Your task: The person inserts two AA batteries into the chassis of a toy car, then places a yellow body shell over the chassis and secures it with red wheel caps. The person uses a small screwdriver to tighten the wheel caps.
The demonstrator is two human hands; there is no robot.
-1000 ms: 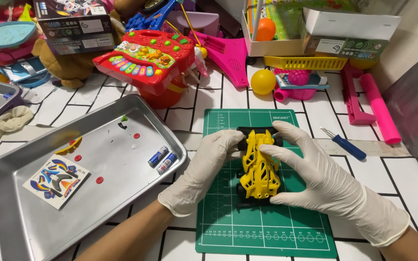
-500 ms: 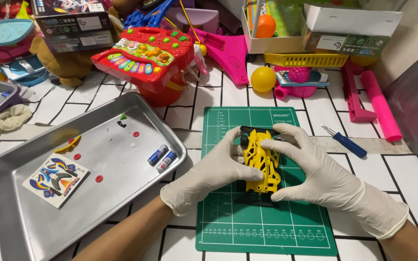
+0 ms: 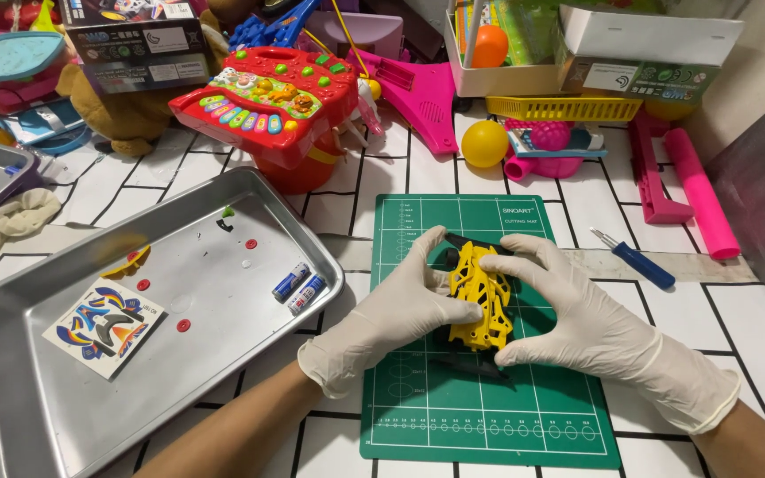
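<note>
A yellow and black toy car [image 3: 480, 296] lies on a green cutting mat [image 3: 489, 416]. Both my hands wear white gloves. My left hand [image 3: 396, 305] grips the car's left side, thumb against its yellow shell. From the other side my right hand [image 3: 582, 319] holds it, fingers over the top and thumb under its near end. The car's black underside is mostly hidden by my fingers.
A metal tray [image 3: 37, 398] at left holds two small batteries [image 3: 298, 289], a sticker sheet [image 3: 104, 326] and small red parts. A blue-handled screwdriver [image 3: 637, 258] lies right of the mat. Toys, including a red toy piano [image 3: 263, 102] and a yellow ball [image 3: 484, 143], crowd the back.
The car has been tilted and shifted slightly between my hands; my left hand closed in around its left side and my right fingers moved over its top.
</note>
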